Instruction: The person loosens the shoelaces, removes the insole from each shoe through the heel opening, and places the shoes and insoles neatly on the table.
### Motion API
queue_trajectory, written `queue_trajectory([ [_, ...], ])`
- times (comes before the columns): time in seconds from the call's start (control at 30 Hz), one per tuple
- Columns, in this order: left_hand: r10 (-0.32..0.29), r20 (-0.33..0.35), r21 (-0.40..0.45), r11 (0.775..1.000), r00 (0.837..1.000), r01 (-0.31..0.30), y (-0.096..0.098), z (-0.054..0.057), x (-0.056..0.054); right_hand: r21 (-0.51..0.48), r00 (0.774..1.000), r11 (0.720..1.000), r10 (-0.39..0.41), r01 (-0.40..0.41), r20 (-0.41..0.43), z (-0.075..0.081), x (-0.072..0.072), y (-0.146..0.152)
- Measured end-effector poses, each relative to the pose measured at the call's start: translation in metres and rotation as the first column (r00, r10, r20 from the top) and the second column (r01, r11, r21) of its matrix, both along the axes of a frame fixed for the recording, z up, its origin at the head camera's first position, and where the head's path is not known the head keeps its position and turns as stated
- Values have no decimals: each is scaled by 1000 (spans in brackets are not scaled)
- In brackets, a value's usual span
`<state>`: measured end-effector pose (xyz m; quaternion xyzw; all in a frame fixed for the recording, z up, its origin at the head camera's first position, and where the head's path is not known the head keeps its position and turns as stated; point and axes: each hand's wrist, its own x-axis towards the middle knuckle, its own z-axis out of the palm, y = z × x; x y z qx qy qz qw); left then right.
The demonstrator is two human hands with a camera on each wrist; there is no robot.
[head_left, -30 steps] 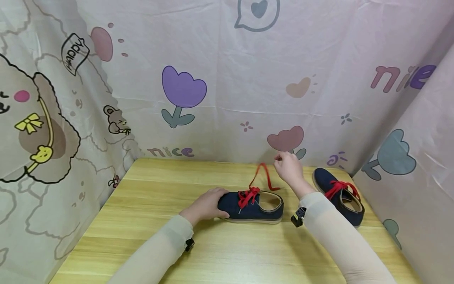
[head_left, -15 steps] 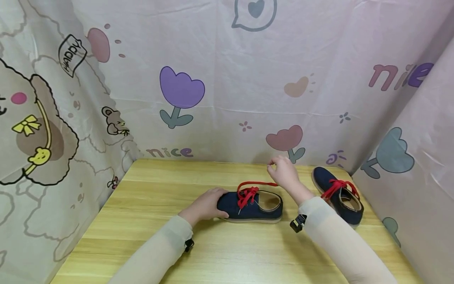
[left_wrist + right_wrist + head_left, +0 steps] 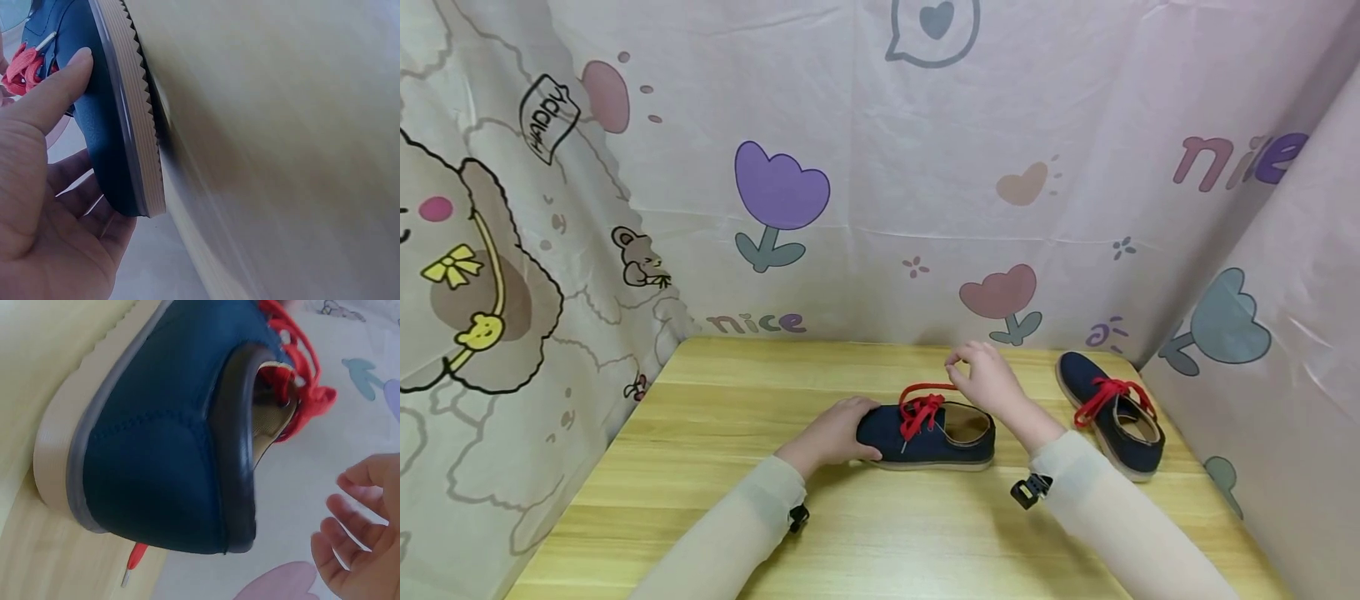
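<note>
A navy canvas shoe (image 3: 891, 433) with a pale sole stands on the table, toe to the left. My left hand (image 3: 835, 432) grips its toe, thumb on the near side and fingers round the far side; the left wrist view shows the thumb (image 3: 75, 69) pressed on the upper. Red laces (image 3: 921, 412) are tied in a bow on its top, with one long length running behind the shoe. My right hand (image 3: 988, 383) hovers behind the heel opening. In the right wrist view its loosely bent fingers (image 3: 353, 519) hold nothing, and a lace tip (image 3: 134, 559) lies beyond the heel.
A second navy shoe (image 3: 1131, 446) with red laces stands at the right side of the wooden table (image 3: 737, 375). Printed curtains (image 3: 865, 208) hang along the back and both sides. A small black camera (image 3: 1030, 490) sits on my right wrist.
My right hand has moved left and down toward the shoe's opening. The raised loop of red lace has dropped to lie low behind the shoe. My left hand stays on the toe.
</note>
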<state>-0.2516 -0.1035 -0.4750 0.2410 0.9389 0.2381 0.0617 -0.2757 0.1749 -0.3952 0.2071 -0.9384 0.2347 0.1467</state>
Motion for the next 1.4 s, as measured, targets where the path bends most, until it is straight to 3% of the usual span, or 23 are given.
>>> queue_trajectory([
  [0.3, 1, -7, 4, 1000, 1000, -1, 0, -1, 0, 38, 990, 989, 142, -141, -24, 2, 15, -11],
  [0.43, 2, -4, 4, 1000, 1000, -2, -1, -2, 0, 50, 982, 981, 187, -187, 1, 2, 19, -14],
  [0.83, -6, 3, 3, 1000, 1000, 6, -1, -1, -2, 127, 950, 942, 311, -312, 30, -2, 24, -19],
  [1.07, -5, 5, 2, 1000, 1000, 5, 0, -2, -2, 156, 938, 926, 334, -344, 91, -9, 23, -18],
  [1.4, -8, 1, 12, 1000, 1000, 8, -1, -2, -2, 181, 951, 934, 302, -309, 69, -17, 19, -19],
])
